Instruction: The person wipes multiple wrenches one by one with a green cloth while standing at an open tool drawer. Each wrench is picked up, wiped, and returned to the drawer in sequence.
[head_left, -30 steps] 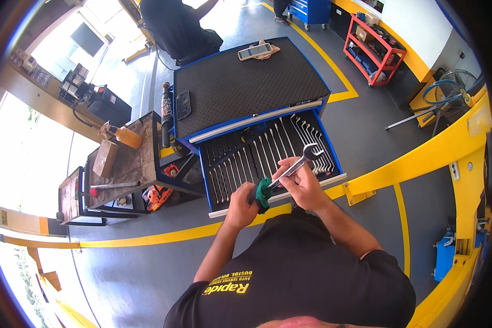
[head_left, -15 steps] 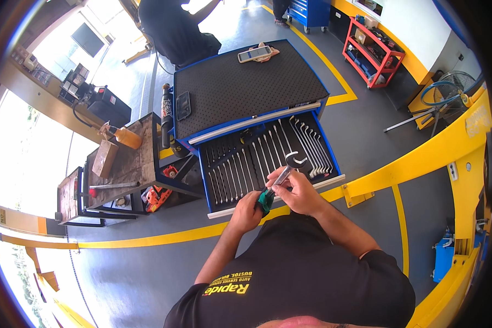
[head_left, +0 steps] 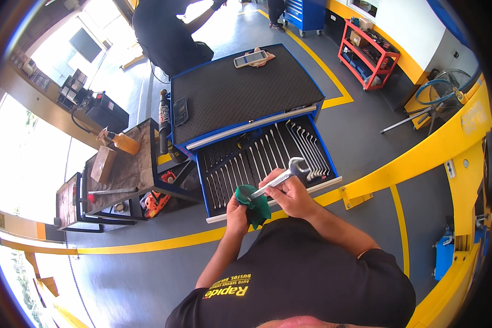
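A large silver combination wrench [head_left: 276, 181] is held slantwise over the front of an open drawer, its open jaw up and to the right. My right hand [head_left: 292, 195] is closed round its shank below that jaw. In my left hand [head_left: 237, 214] is a green cloth [head_left: 255, 209], gripped at its left side. The wrench's lower end rests against the cloth, partly hidden by it. Beneath the hands, the drawer [head_left: 214, 220] holds rows of wrenches [head_left: 311, 150], graded by size in dark liners.
The blue tool cabinet [head_left: 246, 87] carries two phones on its black top. At left stands a workbench [head_left: 139, 169] with an orange bottle [head_left: 127, 144] and a wooden block [head_left: 103, 164]. A yellow lift arm [head_left: 421, 158] reaches in from the right. Another person [head_left: 167, 38] is behind the cabinet.
The wrench has tipped to a flatter slant, showing more of its shank. My left hand has shifted left and down with the cloth, which has spread open.
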A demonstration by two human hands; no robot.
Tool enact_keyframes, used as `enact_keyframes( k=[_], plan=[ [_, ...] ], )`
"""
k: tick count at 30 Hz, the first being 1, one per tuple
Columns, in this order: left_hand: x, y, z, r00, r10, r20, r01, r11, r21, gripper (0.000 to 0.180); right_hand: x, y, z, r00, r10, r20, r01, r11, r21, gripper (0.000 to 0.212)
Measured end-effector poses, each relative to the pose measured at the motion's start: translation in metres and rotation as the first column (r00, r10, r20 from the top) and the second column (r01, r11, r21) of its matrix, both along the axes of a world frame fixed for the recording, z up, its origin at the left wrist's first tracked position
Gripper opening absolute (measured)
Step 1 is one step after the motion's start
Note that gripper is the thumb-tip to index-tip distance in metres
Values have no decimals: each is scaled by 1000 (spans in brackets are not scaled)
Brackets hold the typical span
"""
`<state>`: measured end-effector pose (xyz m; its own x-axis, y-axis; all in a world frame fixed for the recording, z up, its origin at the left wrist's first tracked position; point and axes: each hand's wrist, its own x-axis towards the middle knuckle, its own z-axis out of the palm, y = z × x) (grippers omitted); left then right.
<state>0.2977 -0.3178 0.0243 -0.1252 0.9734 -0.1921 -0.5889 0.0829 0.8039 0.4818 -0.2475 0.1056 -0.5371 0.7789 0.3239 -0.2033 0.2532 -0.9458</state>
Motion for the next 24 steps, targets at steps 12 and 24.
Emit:
enact_keyframes(
  k=[12,24],
  plan=[
    [-21,10,42,630,-423,-651,493,866,-85,27,16,17,-6,990,-130,51,138,964,-229,51],
    [0,26,51,717,-455,-528,545,838,17,35,14,12,5,960,64,274,-55,998,-42,37]
  ],
)
